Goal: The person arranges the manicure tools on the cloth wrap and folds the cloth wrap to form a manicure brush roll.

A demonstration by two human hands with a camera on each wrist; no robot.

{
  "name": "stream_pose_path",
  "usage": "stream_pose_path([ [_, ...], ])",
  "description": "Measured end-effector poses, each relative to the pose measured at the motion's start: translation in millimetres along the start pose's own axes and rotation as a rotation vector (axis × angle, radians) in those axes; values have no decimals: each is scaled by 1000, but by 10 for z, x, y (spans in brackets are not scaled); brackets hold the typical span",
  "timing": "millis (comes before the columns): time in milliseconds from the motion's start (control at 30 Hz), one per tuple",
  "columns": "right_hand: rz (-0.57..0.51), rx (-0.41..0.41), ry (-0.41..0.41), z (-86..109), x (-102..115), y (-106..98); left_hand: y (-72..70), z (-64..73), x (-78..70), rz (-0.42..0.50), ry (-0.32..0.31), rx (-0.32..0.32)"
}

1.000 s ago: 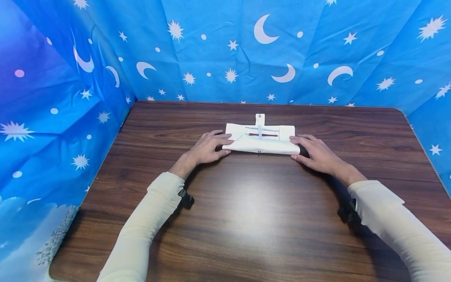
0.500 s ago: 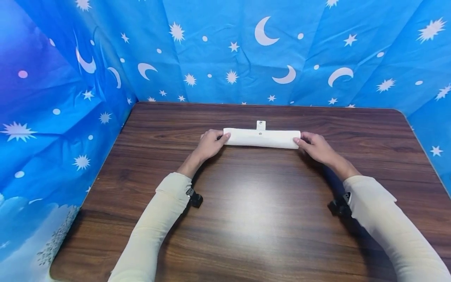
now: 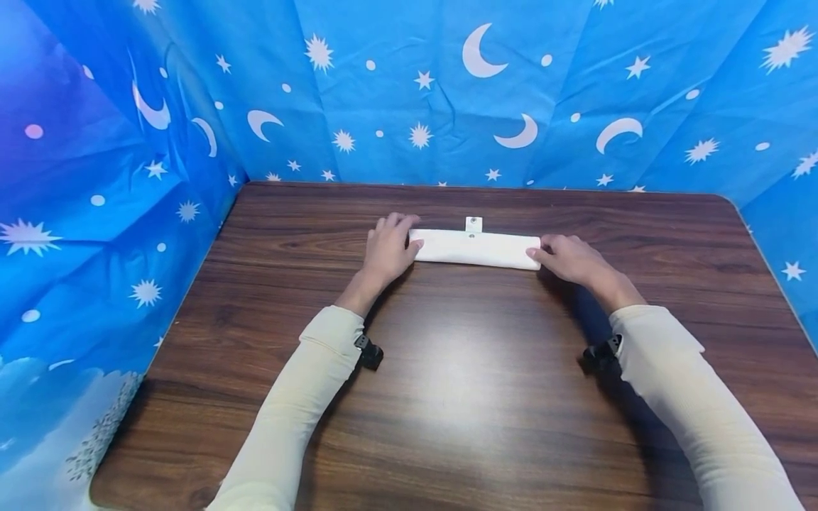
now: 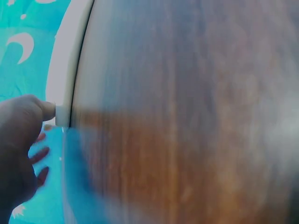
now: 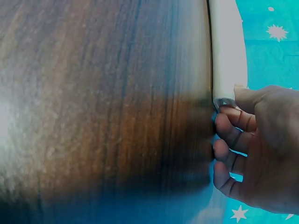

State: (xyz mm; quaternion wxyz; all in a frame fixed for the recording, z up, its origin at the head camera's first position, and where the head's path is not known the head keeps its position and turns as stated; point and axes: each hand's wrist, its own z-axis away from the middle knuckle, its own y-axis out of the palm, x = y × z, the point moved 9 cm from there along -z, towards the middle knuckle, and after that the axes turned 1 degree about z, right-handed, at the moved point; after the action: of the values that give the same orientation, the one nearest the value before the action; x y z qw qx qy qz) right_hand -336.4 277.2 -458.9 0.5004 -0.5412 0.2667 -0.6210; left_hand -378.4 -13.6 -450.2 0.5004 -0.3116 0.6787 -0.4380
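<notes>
A white roll-up pouch (image 3: 476, 249) lies rolled into a narrow bar toward the far side of the table. Its snap tab (image 3: 473, 223) sticks out beyond the back edge, with a metal stud close in front of it. At the left end my left hand (image 3: 388, 248) lays its thumb on the near face, its other fingers spread out beyond. My right hand (image 3: 571, 257) pinches the right end, thumb in front and index finger at the end opening. In the right wrist view, the other fingers of that hand (image 5: 275, 144) curl loosely below the pouch end.
The dark wood-grain table (image 3: 460, 397) extends on all sides of the pouch. Behind it hangs a blue cloth (image 3: 358, 92) with white moons and stars. Small black wrist cameras (image 3: 369, 353) sit under both cream sleeves (image 3: 300, 397).
The pouch went from partly unrolled, with two slim tools showing inside, to rolled up with them hidden. My left fingers have since spread and reached forward; the roll has turned slightly away.
</notes>
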Motion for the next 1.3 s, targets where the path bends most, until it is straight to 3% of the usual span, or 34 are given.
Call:
stream_pose_path([
  [133,0,5,-1,-7,-13,7,32,6,-325,-55,213,-21],
  [267,7,-2,-3,-15,1,-1,128,-4,-548,-45,298,1],
  [367,7,6,-4,-30,13,-7,199,-25,-624,-51,298,16],
  [533,-32,22,-8,-57,49,-121,258,-63,-628,-24,257,23],
  [700,-146,-193,-38,-189,217,-456,277,-87,-619,19,239,38],
  [767,-203,-231,-71,-306,347,-476,286,-94,-609,27,229,42],
  [867,-295,-157,-71,-521,498,-322,296,-95,-589,33,216,53],
  [967,-401,-43,7,-692,541,-101,329,-98,-591,34,221,75],
  [1067,-509,13,81,-795,552,46,345,-103,-592,34,224,81],
  [1200,-548,-16,91,-845,592,69,325,-109,-572,30,208,73],
  [1300,-507,-62,31,-832,615,30,308,-117,-566,30,203,78],
])
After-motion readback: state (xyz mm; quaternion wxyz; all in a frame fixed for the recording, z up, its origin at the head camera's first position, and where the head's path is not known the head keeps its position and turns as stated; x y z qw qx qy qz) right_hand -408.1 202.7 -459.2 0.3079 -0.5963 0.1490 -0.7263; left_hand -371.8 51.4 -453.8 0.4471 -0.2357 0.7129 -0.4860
